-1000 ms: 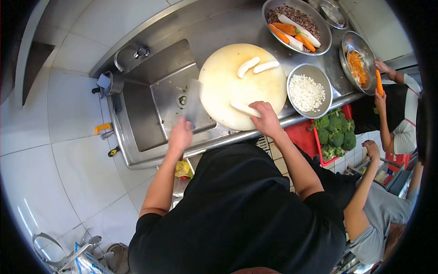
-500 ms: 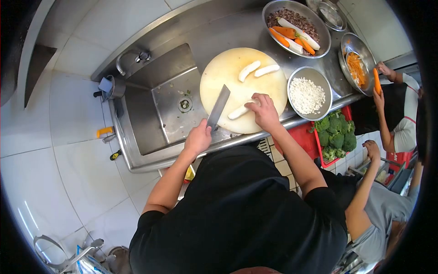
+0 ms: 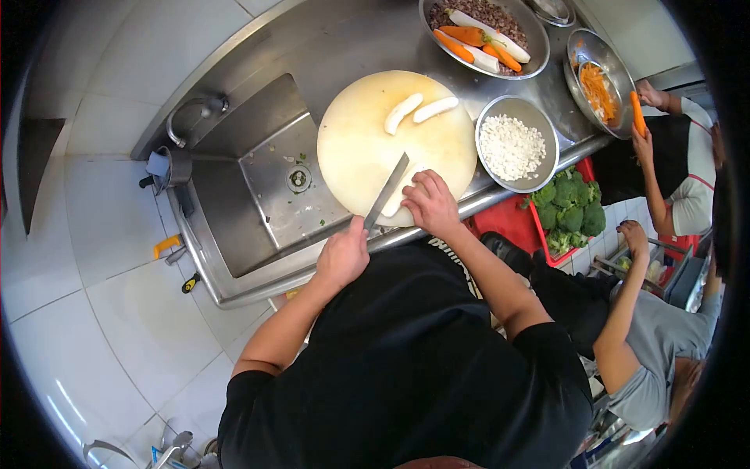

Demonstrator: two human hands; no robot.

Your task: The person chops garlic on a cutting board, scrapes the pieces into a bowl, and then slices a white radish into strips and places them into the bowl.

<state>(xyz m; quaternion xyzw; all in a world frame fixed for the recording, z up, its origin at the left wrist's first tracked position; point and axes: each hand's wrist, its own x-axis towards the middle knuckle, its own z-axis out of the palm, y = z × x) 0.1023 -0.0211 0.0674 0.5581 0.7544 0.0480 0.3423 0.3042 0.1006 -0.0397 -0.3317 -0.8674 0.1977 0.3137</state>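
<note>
My left hand [image 3: 343, 256] is closed round the handle of a cleaver-like kitchen knife [image 3: 388, 187], its blade pointing up and to the right. Along the blade's right side lies a long peeled white vegetable [image 3: 396, 200], its exact kind unclear. My right hand [image 3: 432, 205] presses it to the round cutting board [image 3: 351, 117] with bent fingers, which hide its near side. Two more such white vegetables [image 3: 402, 113] rest farther back on the board. Right of the board stands a steel bowl [image 3: 556, 141] of small white diced pieces [image 3: 512, 148].
A sink [image 3: 269, 219] adjoins the board on the left. Behind it, a large bowl [image 3: 428, 31] holds carrots and white vegetables over brownish grains. Broccoli [image 3: 574, 211] fills a red basket at right. One co-worker's hands hold a carrot [image 3: 637, 113] by a bowl of orange shreds [image 3: 598, 94]; another person's arm [image 3: 625, 305] is nearby.
The knife has come against the white vegetable under my right hand, its blade turned more edge-down. The whole view has shifted, with the counter appearing slightly up and left.
</note>
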